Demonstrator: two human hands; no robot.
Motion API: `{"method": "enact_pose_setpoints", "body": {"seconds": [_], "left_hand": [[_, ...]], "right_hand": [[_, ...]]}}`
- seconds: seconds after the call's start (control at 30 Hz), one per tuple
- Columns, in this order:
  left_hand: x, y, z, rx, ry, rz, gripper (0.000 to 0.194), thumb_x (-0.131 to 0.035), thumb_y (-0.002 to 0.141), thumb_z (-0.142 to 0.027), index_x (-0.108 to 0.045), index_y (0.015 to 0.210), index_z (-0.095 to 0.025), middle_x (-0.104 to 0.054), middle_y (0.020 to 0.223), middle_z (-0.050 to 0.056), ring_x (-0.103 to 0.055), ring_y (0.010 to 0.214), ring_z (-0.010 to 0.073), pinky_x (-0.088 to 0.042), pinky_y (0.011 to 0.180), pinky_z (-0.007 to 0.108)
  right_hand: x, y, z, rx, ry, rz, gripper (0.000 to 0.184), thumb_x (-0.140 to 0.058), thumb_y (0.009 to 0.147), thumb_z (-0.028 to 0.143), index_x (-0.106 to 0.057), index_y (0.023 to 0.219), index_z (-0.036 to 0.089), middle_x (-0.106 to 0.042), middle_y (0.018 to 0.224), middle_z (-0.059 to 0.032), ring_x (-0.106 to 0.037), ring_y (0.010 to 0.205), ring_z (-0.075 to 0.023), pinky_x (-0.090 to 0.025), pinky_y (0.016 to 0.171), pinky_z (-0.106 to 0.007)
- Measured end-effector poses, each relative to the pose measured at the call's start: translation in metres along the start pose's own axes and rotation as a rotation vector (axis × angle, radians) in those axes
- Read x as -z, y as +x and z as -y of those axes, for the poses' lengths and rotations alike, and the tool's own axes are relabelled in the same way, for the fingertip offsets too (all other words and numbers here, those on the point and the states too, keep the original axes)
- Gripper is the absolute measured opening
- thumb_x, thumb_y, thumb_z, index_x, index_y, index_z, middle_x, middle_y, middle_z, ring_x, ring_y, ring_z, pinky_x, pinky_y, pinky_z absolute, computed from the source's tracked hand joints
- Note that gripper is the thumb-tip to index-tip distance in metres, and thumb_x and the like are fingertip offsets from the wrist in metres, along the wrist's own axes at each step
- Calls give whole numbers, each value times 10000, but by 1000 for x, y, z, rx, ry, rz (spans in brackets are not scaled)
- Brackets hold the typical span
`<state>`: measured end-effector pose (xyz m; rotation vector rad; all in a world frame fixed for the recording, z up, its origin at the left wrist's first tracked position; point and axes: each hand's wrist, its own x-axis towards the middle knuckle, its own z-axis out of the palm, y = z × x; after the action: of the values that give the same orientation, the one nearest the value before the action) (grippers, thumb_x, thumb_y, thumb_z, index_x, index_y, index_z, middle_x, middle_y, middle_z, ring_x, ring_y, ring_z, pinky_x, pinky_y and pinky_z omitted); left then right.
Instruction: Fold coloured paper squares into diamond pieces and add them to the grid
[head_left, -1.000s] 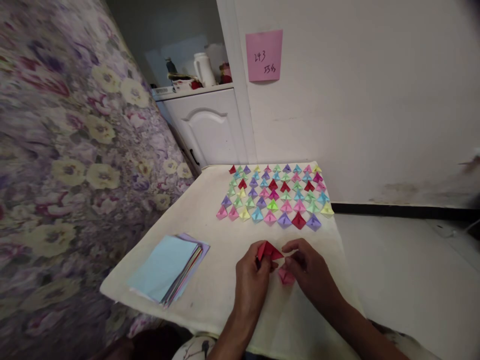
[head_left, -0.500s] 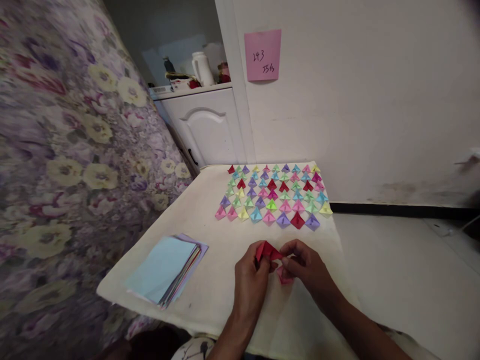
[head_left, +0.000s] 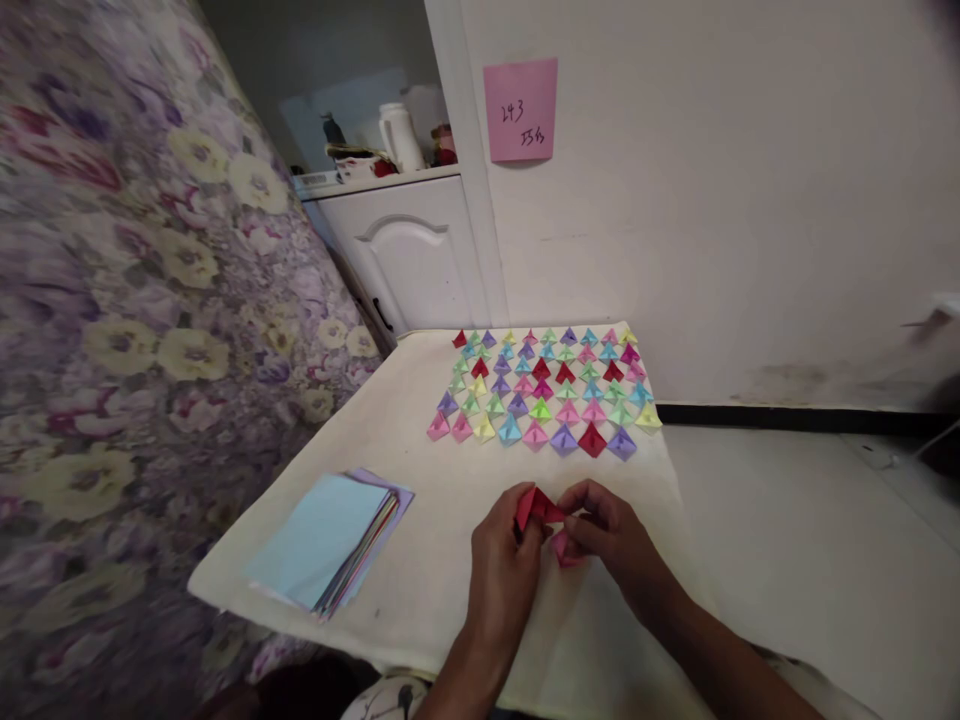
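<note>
A folded red paper is pinched between my two hands above the near part of the table. My left hand grips its left side, fingers wrapped round it. At its right corner, the thumb and fingers of my right hand are closed on the edge. Just below, a pink folded paper lies on the cloth, partly covered by my right fingers. Beyond my hands, rows of small folded paper pieces in many colours cover the far right of the table.
A stack of coloured paper sheets, light blue on top, rests at the left of the cream-covered table. A floral curtain hangs along the left. Behind stand a white cabinet and a wall with a pink note.
The red paper and my left hand have shifted very slightly to the right. Both hands keep their hold. The whole view has moved a little.
</note>
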<state>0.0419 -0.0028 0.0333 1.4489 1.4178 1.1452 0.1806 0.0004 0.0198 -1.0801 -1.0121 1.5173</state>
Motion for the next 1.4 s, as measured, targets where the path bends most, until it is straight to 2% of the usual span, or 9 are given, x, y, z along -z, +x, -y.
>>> {"method": "enact_pose_setpoints", "body": {"seconds": [0.33,0.53,0.7,0.83,0.93,1.03,1.17,1.4], "left_hand": [[1,3,3,68,-83,69,200,-498,804,-224,-580,984,-197,-655,803,14,-646,673,170,-521,632,261],[1,4,4,52,-70,80,214,-473,798,-194,-580,982,-174,-661,806,21,-640,680,164,-518,637,260],[1,3,6,54,-40,32,329,-469,783,-184,-541,1104,-184,-671,806,18,-636,703,164,-519,649,264],[1,3,6,22,-27,52,314,-446,779,-158,-566,1066,-192,-670,858,15,-631,742,158,-511,665,251],[1,2,5,8,27,86,295,-431,792,-158,-583,1043,-188,-669,861,21,-626,741,156,-503,661,248],[-1,2,7,-7,127,104,317,-452,800,-187,-583,1089,-186,-673,952,48,-627,810,175,-499,718,278],[-4,0,9,-37,235,59,405,-489,780,-187,-555,1179,-183,-655,1063,82,-606,944,205,-474,822,323],[-5,-3,9,-89,189,69,391,-464,822,-226,-544,1204,-202,-677,1012,72,-632,885,196,-498,784,318]], "right_hand": [[0,1,0,-24,5,25,166,-598,697,256,-528,827,180,-584,558,39,-558,513,-113,-473,546,-256],[0,-2,5,-23,-15,7,155,-589,695,236,-543,832,183,-578,572,44,-548,518,-107,-461,538,-238],[0,-3,5,12,-14,50,234,-628,666,190,-555,888,187,-607,741,21,-553,588,-100,-467,552,-225],[-1,-3,3,38,-19,80,296,-653,659,199,-558,939,189,-611,838,-3,-570,615,-110,-486,555,-242],[-1,-2,2,34,-63,56,270,-616,700,203,-555,962,183,-610,707,10,-582,607,-129,-503,561,-262],[0,-1,-1,48,-114,39,230,-554,741,196,-547,970,179,-603,623,20,-594,576,-141,-514,551,-276],[1,2,-8,110,-195,10,172,-511,768,201,-542,937,188,-628,654,8,-613,566,-147,-512,530,-269],[1,5,-14,151,-254,0,133,-477,791,191,-533,912,196,-639,760,-8,-632,613,-148,-511,548,-262]]}}
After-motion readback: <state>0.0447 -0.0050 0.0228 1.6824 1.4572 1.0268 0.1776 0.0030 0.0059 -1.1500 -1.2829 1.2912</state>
